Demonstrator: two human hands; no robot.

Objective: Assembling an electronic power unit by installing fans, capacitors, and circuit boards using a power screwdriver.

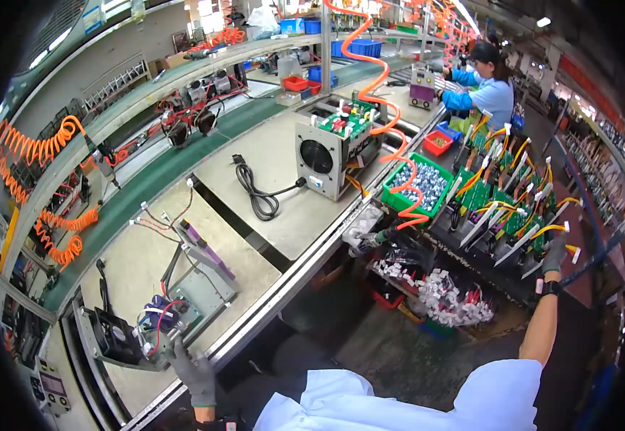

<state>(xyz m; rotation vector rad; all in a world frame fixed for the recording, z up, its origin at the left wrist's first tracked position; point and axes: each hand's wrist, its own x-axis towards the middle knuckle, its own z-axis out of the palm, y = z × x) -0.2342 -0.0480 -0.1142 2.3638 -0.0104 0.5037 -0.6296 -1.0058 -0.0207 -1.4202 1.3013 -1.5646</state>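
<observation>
My left hand [196, 375], in a grey glove, is at the near edge of an opened metal chassis [208, 291] on the bench at lower left. Its fingers are stretched toward the chassis and seem to touch its near end. A black fan [115, 336], a purple-wrapped part [160, 310] and loose wires belong to this unit. Far out to the right, my gloved right hand [554, 257] reaches the end of a group of upright green circuit boards [503, 197] with metal plates and yellow leads. It is beside the nearest board; its fingers are partly hidden.
A second unit with a fan [318, 158] and a black power cord [255, 190] stands farther along the bench. A green bin [427, 183] holds small metal parts. Orange coiled hoses [380, 79] hang overhead, one with a power driver [102, 158]. A co-worker [488, 90] stands farther down the line.
</observation>
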